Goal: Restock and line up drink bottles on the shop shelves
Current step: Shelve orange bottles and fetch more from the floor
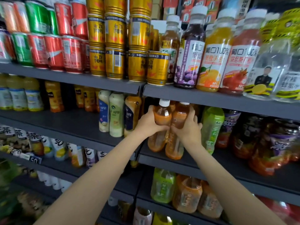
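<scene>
- The dark grey shelves (211, 99) filled the whole view, with many rows of drinks one above another.
- On the top shelf stood red cans (71, 52) on the left, gold cans (113, 62) in the middle, and tall juice bottles with white caps (211, 51) on the right.
- On the middle shelf, a green bottle (211, 129) stood just to the right of the hands, and cream and brown bottles (116, 114) stood just to the left.
- Two orange tea bottles stood side by side on the middle shelf, touching each other, near its front edge.
- The left orange bottle (159, 125) had a white cap and the left hand (150, 123) was wrapped around its middle, fingers curled on it.
- The right orange bottle (177, 132) was gripped by the right hand (189, 129), fingers curled round its side.
- Both bare arms reached up from the bottom of the view.
- More green and orange bottles (186, 194) stood on the shelf below.
</scene>
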Action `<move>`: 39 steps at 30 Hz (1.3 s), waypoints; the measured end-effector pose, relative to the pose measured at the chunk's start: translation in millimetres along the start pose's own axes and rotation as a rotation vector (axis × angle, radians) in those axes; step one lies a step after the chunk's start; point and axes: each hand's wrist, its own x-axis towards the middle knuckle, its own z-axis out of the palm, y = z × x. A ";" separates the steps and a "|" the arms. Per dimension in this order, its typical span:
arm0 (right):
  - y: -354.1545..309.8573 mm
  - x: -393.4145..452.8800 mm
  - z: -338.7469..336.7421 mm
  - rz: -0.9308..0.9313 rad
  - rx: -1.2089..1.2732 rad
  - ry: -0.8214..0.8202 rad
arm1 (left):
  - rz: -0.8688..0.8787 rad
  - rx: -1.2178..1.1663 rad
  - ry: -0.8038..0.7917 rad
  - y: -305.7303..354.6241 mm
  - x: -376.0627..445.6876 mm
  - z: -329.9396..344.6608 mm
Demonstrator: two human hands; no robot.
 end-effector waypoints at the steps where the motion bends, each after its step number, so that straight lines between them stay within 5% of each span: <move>1: 0.5 -1.2 0.5 0.030 0.004 -0.007 | -0.015 -0.001 -0.006 0.5 2.3 0.0; 11: 29.9 2.0 16.1 0.250 -0.082 0.032 | -0.150 0.050 -0.116 -9.0 18.0 9.6; 22: 31.5 -4.8 42.7 0.194 -0.113 0.134 | -0.164 0.122 -0.313 -8.7 12.5 18.0; 39: 51.8 -21.6 -2.2 -0.041 0.035 -0.059 | -0.075 0.516 0.122 0.6 14.7 100.7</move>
